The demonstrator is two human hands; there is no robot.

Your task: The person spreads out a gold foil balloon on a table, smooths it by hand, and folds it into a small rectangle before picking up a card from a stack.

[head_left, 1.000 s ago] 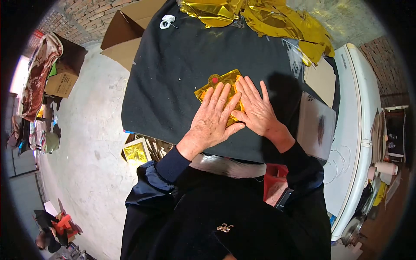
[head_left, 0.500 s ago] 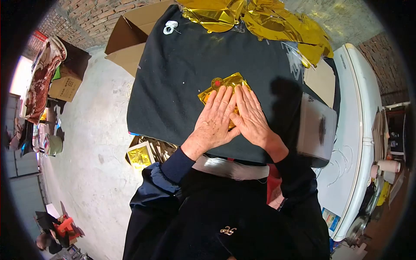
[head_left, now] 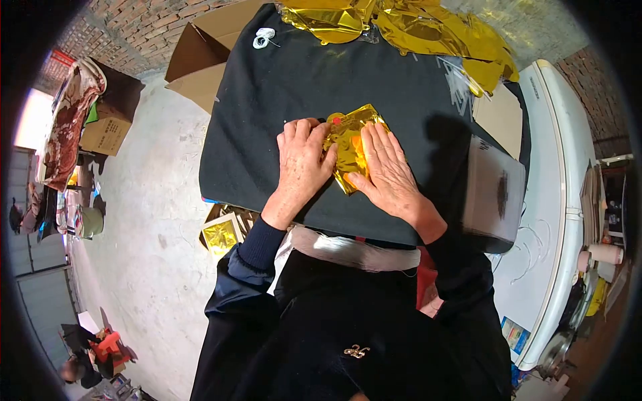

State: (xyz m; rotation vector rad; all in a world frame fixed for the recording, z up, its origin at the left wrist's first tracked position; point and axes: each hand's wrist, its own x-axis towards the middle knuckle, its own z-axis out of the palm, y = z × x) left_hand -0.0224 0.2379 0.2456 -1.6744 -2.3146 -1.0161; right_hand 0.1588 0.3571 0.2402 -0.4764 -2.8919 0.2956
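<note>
A folded gold foil balloon [head_left: 349, 145] lies on the black cloth, a red dot on the round tab at its top left. My right hand [head_left: 391, 170] rests flat on its right side, fingers stretched out and thumb near the lower corner. At the left edge is my left hand [head_left: 301, 160], fingers bent over the cloth and thumb apart, touching or very near the foil. It grips nothing that I can see.
Loose gold foil [head_left: 428, 30] lies along the far edge beside white straws [head_left: 456, 87]. Left of it sits a coil of white string [head_left: 264, 38]. A stack of clear bags [head_left: 493, 190] is at right, near a white appliance [head_left: 552, 220]. An open carton [head_left: 194, 60] stands at left.
My left hand has slid left off the foil's middle to its left edge, its fingers now bent. More of the foil shows. My right hand stays flat on it.
</note>
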